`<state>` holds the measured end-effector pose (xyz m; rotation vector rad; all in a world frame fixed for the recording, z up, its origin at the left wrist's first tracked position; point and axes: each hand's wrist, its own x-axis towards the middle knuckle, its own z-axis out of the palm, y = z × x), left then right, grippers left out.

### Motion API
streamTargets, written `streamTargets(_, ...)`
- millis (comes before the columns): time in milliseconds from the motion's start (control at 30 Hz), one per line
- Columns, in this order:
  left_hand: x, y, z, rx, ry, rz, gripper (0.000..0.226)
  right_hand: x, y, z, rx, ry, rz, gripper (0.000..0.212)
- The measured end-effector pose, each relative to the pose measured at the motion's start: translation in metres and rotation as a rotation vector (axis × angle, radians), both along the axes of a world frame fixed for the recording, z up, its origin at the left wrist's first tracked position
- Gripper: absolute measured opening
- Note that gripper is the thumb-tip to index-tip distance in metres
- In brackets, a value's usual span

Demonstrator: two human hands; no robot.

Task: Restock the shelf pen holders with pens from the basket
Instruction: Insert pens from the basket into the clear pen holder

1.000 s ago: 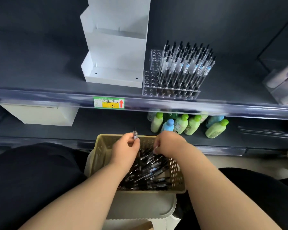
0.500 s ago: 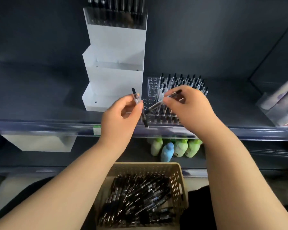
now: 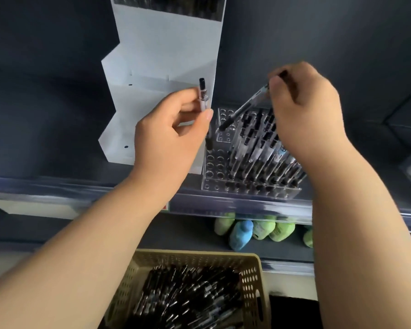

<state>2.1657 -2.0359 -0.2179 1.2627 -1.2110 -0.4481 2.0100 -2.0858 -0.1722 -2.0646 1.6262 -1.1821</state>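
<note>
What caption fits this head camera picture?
Left hand holds one pen, right hand another pen, by the clear holder.

Both hands [image 3: 173, 129] raised, each pinching a pen.
Left hand: thumb and forefinger pinch a pen [image 3: 203, 96] mid-barrel, near upright, other fingers loosely curled, palm turned toward the right. Right hand [image 3: 304, 108]: back toward the camera, fingers curled down, fingertips gripping a second pen [image 3: 244, 106] at its upper end, barrel slanting down-left. Hands level-ish, apart, not touching. Left forearm [image 3: 93, 233] and right forearm [image 3: 356, 210] bare, reaching up from the lower corners, converging slightly toward the wrists.
</note>
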Motion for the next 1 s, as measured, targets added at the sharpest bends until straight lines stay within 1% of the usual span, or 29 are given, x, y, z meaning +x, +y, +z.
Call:
streamTargets(133, -0.002, -0.005, 0.0, -0.008, -0.034, -0.004, 0.022, -0.001, -0.013, -0.006, -0.005, 0.064, -0.009, 0.019)
streamTargets(267, -0.001, -0.003, -0.004, -0.001, -0.067, -0.008, 0.023, 0.002, -0.016, -0.006, 0.005, 0.111, 0.013, 0.019)
streamTargets(367, 0.001, -0.002, -0.003, -0.023, -0.085, -0.012, 0.023, 0.006, -0.014, -0.004, -0.029, 0.159, 0.016, 0.019)
streamTargets(700, 0.003, 0.004, -0.002, 0.01, -0.01, 0.015, 0.027, 0.02, -0.012, -0.018, -0.113, 0.338, 0.038, 0.022)
streamTargets(833, 0.002, 0.006, -0.003, 0.004, -0.044, 0.011, 0.028, 0.022, -0.014, -0.019, -0.131, 0.361, 0.041, 0.026)
streamTargets(1000, 0.002, 0.003, -0.005, 0.021, -0.048, -0.003, 0.027, 0.023, -0.015, -0.021, -0.157, 0.325, 0.035, 0.02)
